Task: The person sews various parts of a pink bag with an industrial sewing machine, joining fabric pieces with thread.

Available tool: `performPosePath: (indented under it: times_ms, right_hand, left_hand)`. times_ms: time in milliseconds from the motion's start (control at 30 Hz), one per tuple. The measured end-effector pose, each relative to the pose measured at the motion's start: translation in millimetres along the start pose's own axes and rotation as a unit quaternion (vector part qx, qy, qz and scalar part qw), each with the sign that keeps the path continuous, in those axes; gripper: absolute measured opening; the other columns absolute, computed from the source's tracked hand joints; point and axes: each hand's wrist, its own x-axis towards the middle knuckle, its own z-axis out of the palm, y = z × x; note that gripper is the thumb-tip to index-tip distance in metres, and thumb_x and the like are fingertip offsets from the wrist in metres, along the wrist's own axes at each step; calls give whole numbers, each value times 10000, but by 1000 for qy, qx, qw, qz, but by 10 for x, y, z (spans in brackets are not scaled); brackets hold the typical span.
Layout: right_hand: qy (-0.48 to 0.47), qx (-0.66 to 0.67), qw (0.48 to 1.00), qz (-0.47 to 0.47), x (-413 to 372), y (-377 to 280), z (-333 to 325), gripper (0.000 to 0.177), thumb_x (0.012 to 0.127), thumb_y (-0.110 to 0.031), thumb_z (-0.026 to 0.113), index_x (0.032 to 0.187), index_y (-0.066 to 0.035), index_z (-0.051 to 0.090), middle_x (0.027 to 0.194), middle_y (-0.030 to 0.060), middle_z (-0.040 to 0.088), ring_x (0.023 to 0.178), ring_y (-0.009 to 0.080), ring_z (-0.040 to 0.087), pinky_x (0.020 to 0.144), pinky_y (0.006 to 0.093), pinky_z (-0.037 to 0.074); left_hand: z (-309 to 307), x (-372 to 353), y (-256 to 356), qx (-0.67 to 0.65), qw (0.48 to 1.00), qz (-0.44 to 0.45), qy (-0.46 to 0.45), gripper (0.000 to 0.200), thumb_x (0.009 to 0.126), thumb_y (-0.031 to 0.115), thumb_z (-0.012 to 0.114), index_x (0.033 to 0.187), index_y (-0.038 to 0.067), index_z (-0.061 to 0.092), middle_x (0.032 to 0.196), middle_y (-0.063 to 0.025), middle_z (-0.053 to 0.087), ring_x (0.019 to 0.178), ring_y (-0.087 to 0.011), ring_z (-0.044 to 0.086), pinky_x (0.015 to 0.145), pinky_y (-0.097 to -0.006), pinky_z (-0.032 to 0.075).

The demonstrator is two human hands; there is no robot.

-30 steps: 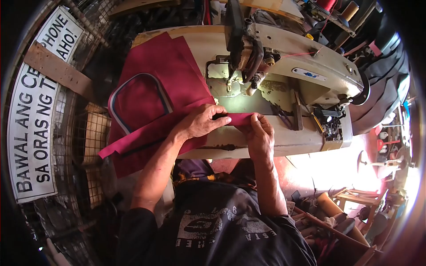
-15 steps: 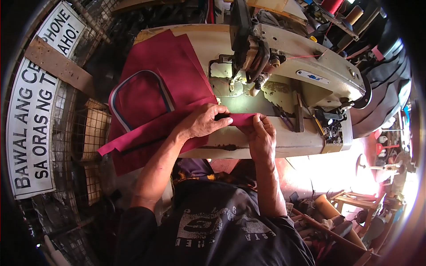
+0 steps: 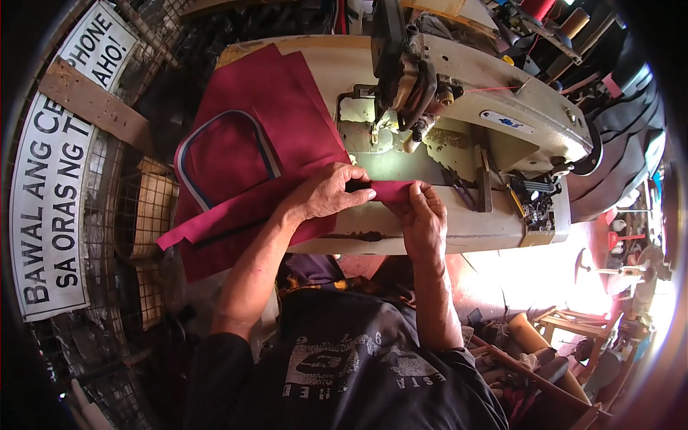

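Note:
A long maroon fabric strip is stretched between my hands in front of the sewing machine. My left hand is closed on it, thumb and fingers pinching near its right end. At that end my right hand pinches the folded strip between thumb and fingertips. The strip's other end trails left over larger maroon fabric panels on the machine bed. A curved white-and-blue strap lies on those panels. The machine's needle area, lit by a lamp, is just beyond my hands.
Dark-handled cutters and a metal bar lie on the machine bed at right. Thread spools stand at the top right. A wire mesh with a lettered sign borders the left. Scraps and rolls fill a box at lower right.
Almost nothing differs. The strip between my hands has tilted slightly and my left hand has shifted up a little; both hands keep their grip.

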Motion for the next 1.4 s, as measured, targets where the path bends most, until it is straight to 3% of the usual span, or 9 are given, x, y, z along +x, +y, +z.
performPosePath:
  times_ms: [67, 567, 667, 767, 867, 967, 1167, 1400]
  right_hand:
    - [-1, 3, 1000, 2, -7, -9, 17, 201, 1090, -180, 514, 1137, 13, 545, 1075, 151, 699, 1018, 250, 720, 1000, 430, 578]
    - [-4, 8, 1000, 0, -7, -6, 6, 177, 1091, -175, 514, 1133, -5, 542, 1083, 141, 701, 1015, 224, 715, 1005, 427, 577]
    - [-11, 14, 1000, -11, 6, 16, -23, 169, 1095, -173, 507, 1140, -14, 542, 1091, 136, 700, 1022, 219, 711, 1007, 423, 572]
    - [-17, 17, 999, -22, -5, 30, -35, 161, 1098, -170, 501, 1141, -21, 543, 1094, 131, 698, 1032, 216, 706, 1010, 417, 567]
    - [-21, 22, 999, -27, -1, 41, -48, 155, 1098, -169, 502, 1137, -25, 543, 1093, 126, 693, 1042, 216, 700, 1012, 416, 563]
    - [-20, 30, 999, -27, -6, 48, -50, 148, 1096, -165, 506, 1133, -26, 543, 1091, 122, 688, 1047, 219, 697, 1012, 422, 563]
    - [-17, 32, 999, -30, 5, 63, -47, 141, 1093, -159, 513, 1134, -28, 543, 1091, 117, 687, 1044, 219, 697, 1008, 437, 565]
    - [-22, 23, 999, -29, 14, 47, -27, 127, 1091, -146, 508, 1132, -30, 537, 1087, 115, 689, 1035, 217, 698, 1003, 449, 571]
  left_hand:
    - [3, -3, 25, -42, 999, -17, -7, 428, 944, 327, 712, 1099, -71, 675, 941, -156, 697, 912, -183, 645, 841, -339, 506]
    - [21, 0, -2, 17, 1000, 1, 17, 417, 935, 314, 723, 1109, -63, 681, 950, -165, 707, 889, -205, 663, 836, -342, 519]
    - [59, -1, -40, 19, 999, 11, 41, 384, 938, 274, 726, 1137, -52, 685, 1006, -157, 716, 942, -201, 665, 879, -343, 519]
    - [73, 25, -13, -24, 998, 41, 44, 325, 951, 189, 709, 1186, -34, 680, 1098, -135, 718, 1023, -193, 652, 928, -350, 509]
    - [39, 23, -18, -90, 995, 47, 5, 294, 974, 142, 688, 1230, 0, 673, 1139, -51, 677, 1106, -118, 593, 985, -312, 472]
    - [9, 11, -67, -161, 986, 20, -35, 289, 973, 112, 685, 1245, 21, 650, 1155, -15, 654, 1109, -100, 581, 981, -298, 464]
    - [7, 2, -95, -228, 973, 0, -36, 246, 970, 62, 673, 1203, 30, 600, 1116, 3, 611, 1101, -93, 564, 986, -297, 465]
    - [-10, 6, -72, -252, 967, -8, -46, 287, 976, 107, 702, 1226, 5, 605, 1114, 7, 631, 1061, -79, 571, 953, -274, 471]
